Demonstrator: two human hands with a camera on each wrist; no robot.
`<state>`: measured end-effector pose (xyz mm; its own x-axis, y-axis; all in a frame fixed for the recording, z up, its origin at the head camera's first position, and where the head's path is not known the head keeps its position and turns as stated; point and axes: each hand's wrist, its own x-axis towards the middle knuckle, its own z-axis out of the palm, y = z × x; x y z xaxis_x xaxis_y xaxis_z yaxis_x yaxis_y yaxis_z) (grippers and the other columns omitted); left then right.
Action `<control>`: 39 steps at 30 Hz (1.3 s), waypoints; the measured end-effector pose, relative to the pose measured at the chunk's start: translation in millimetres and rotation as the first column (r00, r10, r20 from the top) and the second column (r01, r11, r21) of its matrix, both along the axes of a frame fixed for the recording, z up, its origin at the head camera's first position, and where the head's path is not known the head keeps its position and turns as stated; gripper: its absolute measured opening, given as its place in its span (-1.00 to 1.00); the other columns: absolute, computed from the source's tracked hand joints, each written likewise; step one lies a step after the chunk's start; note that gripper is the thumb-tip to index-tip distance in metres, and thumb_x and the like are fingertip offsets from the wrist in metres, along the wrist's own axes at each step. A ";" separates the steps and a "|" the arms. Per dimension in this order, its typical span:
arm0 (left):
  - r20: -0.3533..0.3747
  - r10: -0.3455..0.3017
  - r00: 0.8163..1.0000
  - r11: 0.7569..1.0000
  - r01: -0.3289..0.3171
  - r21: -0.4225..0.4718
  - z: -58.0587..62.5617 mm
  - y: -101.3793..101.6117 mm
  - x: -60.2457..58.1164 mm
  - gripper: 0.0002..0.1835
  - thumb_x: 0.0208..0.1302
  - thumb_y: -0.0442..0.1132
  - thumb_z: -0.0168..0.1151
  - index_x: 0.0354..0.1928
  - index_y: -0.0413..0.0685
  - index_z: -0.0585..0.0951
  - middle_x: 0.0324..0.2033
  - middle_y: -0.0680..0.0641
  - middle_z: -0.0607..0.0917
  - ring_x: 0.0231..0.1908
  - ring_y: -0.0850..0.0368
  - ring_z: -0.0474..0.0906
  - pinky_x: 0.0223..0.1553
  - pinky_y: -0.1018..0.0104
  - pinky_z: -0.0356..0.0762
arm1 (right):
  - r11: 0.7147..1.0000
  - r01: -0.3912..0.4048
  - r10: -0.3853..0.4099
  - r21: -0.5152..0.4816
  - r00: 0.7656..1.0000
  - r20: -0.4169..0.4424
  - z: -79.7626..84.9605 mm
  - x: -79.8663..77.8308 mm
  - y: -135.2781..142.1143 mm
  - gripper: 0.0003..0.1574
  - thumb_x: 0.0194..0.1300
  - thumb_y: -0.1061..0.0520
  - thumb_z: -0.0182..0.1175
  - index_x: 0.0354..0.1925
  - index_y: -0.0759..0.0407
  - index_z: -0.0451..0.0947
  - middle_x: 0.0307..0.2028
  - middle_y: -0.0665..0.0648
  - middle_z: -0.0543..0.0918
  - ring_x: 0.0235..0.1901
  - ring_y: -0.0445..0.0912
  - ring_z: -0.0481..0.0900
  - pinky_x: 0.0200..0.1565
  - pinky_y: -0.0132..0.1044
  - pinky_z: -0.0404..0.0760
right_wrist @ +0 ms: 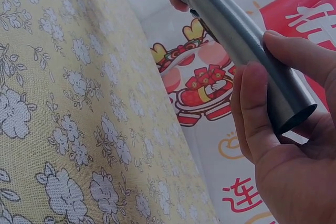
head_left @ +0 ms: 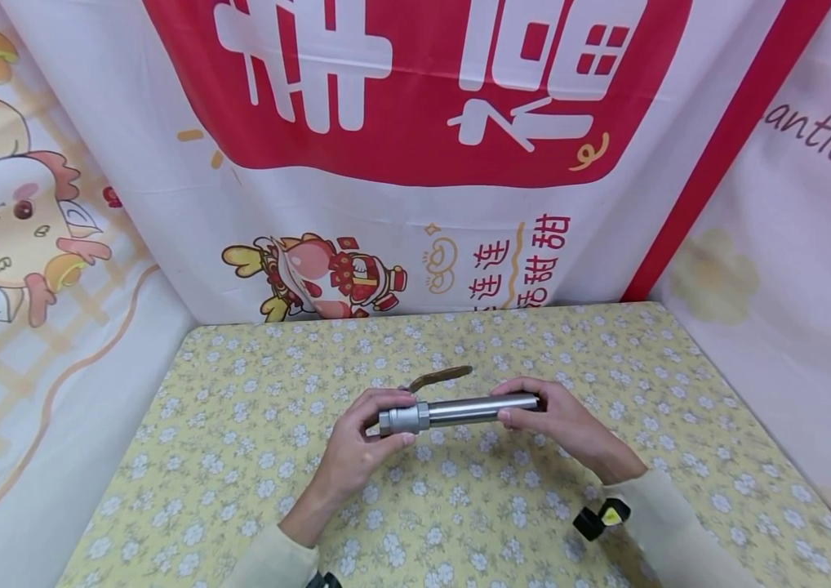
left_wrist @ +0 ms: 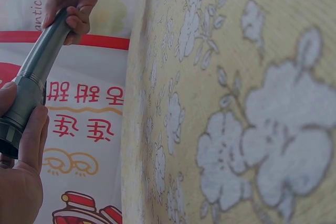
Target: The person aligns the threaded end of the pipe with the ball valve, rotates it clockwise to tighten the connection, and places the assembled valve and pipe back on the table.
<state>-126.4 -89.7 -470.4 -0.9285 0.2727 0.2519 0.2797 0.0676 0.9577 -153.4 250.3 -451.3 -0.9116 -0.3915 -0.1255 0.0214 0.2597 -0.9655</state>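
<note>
A steel pipe (head_left: pixel 463 412) is joined to a ball valve (head_left: pixel 406 420) at its left end, and both are held up over the table. A brown lever handle (head_left: pixel 442 377) sticks out behind the valve. My left hand (head_left: pixel 360 441) grips the valve body between thumb and fingers. Round the pipe's far right end curl the thumb and fingers of my right hand (head_left: pixel 558 418). The right wrist view shows that end of the pipe (right_wrist: pixel 247 45) as a round open mouth beside the palm. In the left wrist view, the valve (left_wrist: pixel 22 100) lies between the left thumb and fingers.
The table (head_left: pixel 239 457) wears a yellow cloth with white flowers. Behind it hangs a white and red printed curtain (head_left: pixel 415 163), with more printed cloth (head_left: pixel 775 269) along the sides. A black strap piece (head_left: pixel 602 518) sits at the right wrist.
</note>
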 end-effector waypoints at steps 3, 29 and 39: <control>0.005 0.000 1.000 1.000 0.000 0.002 -0.1 -0.1 0.0 -0.49 0.28 -0.33 0.58 0.26 0.10 0.73 0.35 -0.08 0.61 0.22 -0.11 0.59 0.13 0.24 0.79 | 1.000 0.006 -0.006 0.002 1.000 0.001 -0.2 -0.2 -0.2 -0.53 0.53 -0.06 0.40 0.28 0.09 0.66 0.00 0.29 0.70 -0.16 0.03 0.66 -0.04 -0.05 0.74; -0.011 -0.018 1.000 1.000 0.019 0.018 1.1 0.2 0.7 -0.50 0.29 -0.35 0.57 0.26 0.05 0.73 0.36 -0.13 0.61 0.21 -0.11 0.61 0.10 0.25 0.80 | 0.999 0.039 -0.039 -0.028 0.999 0.000 1.3 1.2 -5.0 -0.53 0.56 -0.04 0.38 0.25 0.17 0.65 -0.13 0.20 0.71 -0.20 0.02 0.64 -0.02 0.00 0.70; 0.007 -0.011 1.000 1.000 0.010 0.009 0.9 -0.4 1.2 -0.50 0.31 -0.33 0.57 0.28 0.01 0.71 0.36 -0.10 0.61 0.22 -0.12 0.59 0.12 0.25 0.79 | 0.998 -0.004 0.001 -0.056 0.998 -0.068 1.5 2.7 -4.2 -0.62 0.50 0.09 0.43 0.18 0.16 0.60 0.02 0.30 0.66 -0.16 0.03 0.65 -0.10 -0.08 0.74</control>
